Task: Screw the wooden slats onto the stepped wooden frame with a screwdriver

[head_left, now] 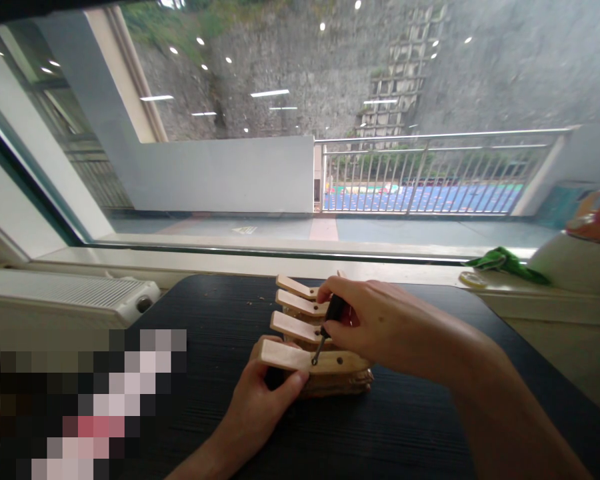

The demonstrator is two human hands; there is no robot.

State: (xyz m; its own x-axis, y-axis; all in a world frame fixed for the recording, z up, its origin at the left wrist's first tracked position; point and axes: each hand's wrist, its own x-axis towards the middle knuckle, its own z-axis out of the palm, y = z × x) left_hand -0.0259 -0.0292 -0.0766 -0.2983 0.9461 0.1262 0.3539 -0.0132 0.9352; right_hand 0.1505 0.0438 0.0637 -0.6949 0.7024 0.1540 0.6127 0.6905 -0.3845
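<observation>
A wooden piece with several pale, angled slats (pixel 294 326) in a row rests on the dark table. My left hand (pixel 260 397) closes around the left end of its nearest slat (pixel 285 355), thumb along the front edge. In my right hand (pixel 365 317) is a screwdriver (pixel 336 308), its dark handle pinched between fingers and thumb. Its metal shaft slants down to the left, the tip at a screw hole in the nearest slat. A second dark hole shows farther right on that slat. My right hand hides the right ends of the farther slats.
The black wood-grain table (pixel 205 373) stands against a window sill (pixel 220 261). A white radiator (pixel 80 293) is at the left. On the sill at the right lie a green cloth (pixel 505 263), a yellow ring-shaped item (pixel 473 279) and a white rounded container (pixel 575 263). A pixelated patch covers the lower left.
</observation>
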